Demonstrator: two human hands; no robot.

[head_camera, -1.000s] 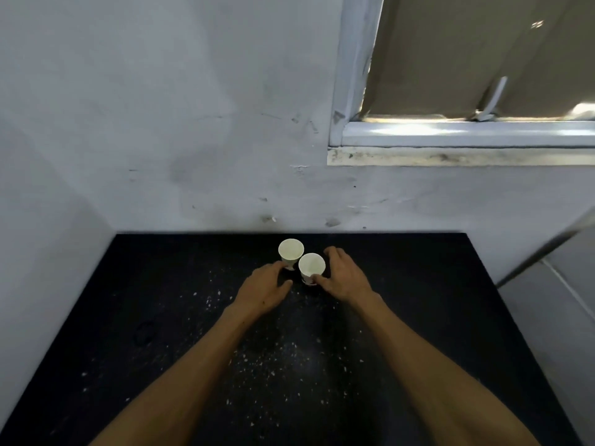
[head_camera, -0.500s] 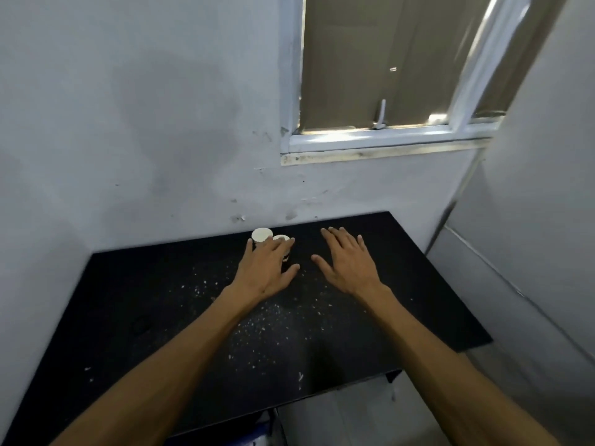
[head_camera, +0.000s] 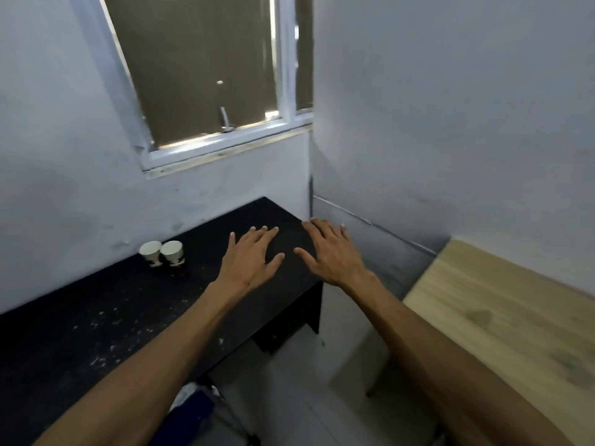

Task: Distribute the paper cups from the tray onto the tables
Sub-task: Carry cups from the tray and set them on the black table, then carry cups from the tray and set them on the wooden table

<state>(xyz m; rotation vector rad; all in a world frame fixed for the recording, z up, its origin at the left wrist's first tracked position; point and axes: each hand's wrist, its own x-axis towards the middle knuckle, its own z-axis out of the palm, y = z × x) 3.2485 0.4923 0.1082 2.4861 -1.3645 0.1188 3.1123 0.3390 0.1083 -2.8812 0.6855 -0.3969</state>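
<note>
Paper cups (head_camera: 162, 253) carry blurred, unreadable brown print.

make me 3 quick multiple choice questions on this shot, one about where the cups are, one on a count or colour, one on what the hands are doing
1. Where do the paper cups stand?
A. on the black table, near the wall
B. on the wooden table
C. on the window sill

2. How many cups show on the black table?
A. one
B. two
C. four

3. What state are the hands in?
A. both grip a cup
B. one grips a cup, one is flat
C. both open, holding nothing

Answers:
1. A: the cups sit side by side at the table's far edge below the window, and the visible part of the wooden table at the right bears no cups.
2. B: two white rims show next to each other.
3. C: the left hand and right hand have spread, straight fingers, to the right of the cups and apart from them.
</note>
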